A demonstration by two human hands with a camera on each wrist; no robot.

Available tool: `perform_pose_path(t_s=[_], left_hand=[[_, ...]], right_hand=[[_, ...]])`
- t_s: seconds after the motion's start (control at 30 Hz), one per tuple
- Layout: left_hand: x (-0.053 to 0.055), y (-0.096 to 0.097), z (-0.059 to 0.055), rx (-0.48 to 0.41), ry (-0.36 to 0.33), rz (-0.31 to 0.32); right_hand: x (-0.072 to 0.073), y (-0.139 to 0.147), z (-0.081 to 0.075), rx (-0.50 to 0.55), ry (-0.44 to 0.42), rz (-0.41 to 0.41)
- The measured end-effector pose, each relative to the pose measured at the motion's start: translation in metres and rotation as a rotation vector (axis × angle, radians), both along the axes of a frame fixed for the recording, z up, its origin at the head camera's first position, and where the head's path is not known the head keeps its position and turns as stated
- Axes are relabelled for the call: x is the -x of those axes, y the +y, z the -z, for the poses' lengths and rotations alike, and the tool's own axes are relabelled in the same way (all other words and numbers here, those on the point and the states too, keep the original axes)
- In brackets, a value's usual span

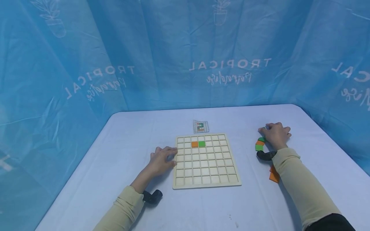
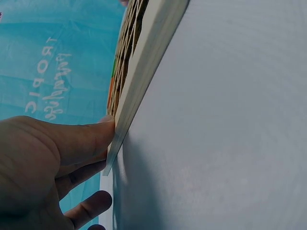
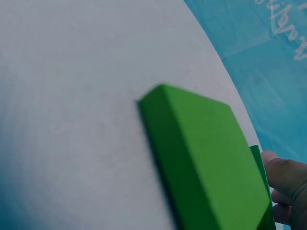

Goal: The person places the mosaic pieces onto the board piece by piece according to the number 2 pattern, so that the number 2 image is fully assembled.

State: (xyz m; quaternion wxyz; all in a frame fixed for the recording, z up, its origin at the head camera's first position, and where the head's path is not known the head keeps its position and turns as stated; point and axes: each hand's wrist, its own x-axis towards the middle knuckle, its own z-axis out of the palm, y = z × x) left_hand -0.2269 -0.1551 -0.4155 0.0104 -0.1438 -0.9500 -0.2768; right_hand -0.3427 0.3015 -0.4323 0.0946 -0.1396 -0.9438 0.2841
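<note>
Tile selection, I judge: my right grip (image 1: 276, 136) at a green tile (image 3: 259, 165), pinch unconfirmed; left grip (image 1: 160, 161) spread against board (image 1: 204, 164). Next requires clean lift.

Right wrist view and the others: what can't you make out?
Right wrist: right hand, cut off by the right edge; grip unclear.
Head view: orange tiles, partly behind the right sleeve.
Head view: card, pattern too small to read exactly.
Left wrist: board, edge-on, layout hidden.

Hands (image 1: 277, 135): two are showing
Gridded board (image 1: 204, 164): one is lying
Pattern card (image 1: 200, 126): one is lying
Colored tiles (image 1: 195, 144): at least seven are showing
</note>
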Motion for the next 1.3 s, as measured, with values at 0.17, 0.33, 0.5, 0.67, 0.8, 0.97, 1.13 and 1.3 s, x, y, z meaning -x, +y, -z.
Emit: perform_pose_path(t_s=[0.17, 0.33, 0.5, 0.67, 0.8, 0.97, 1.13, 1.3], left_hand=[[0.0003, -0.0007, 0.0006, -0.001, 0.001, 0.001], [0.0001, -0.0013, 0.0005, 0.002, 0.013, 0.008], [-0.0001, -0.0008, 0.0001, 0.007, 0.015, 0.009], [-0.0005, 0.0, -0.001, 0.009, 0.012, 0.005], [-0.0005, 0.0003, -0.0015, 0.014, 0.008, 0.002], [0.0, 0.0004, -0.0008, 0.016, 0.002, -0.001], [-0.0005, 0.0004, -0.0017, 0.017, -0.003, -0.002], [-0.0004, 0.0004, -0.0022, 0.022, -0.007, -0.005]], right_hand=[[-0.0009, -0.0012, 0.002, -0.009, 0.013, 0.003], [-0.0006, -0.0009, 0.0043, -0.026, 0.019, 0.005], [-0.0006, -0.0008, 0.0046, -0.042, 0.019, 0.003], [-0.0006, -0.0011, 0.0039, -0.031, 0.02, 0.006], [-0.0006, -0.0009, 0.0049, -0.031, 0.026, -0.002], [-0.0008, -0.0003, 0.0061, -0.036, 0.043, -0.015], [0.0012, 0.0003, 0.0071, -0.043, 0.045, -0.015], [0.0023, 0.0005, 0.0061, -0.053, 0.041, -0.015]])
